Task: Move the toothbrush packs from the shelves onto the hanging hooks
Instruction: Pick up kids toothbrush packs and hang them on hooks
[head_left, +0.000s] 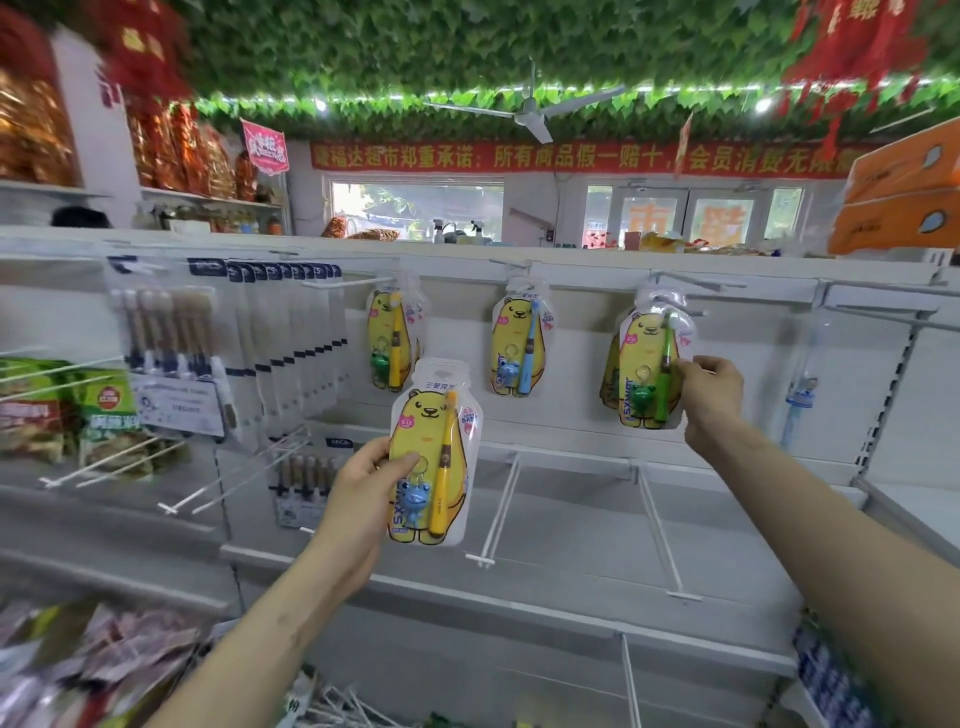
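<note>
Head view: rear pack (609, 379) mostly hidden

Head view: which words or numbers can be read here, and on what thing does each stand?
"所有商品假一赔十": long red cloth banner; its two ends blur.
"SXWIT", "BABY", "3-12": yellow bear toothbrush pack held by the left hand.
"SXWIT": yellow bear pack with green toothbrush, gripped by the right hand.
Too blurred to read: green snack bags, orange cartons.
</note>
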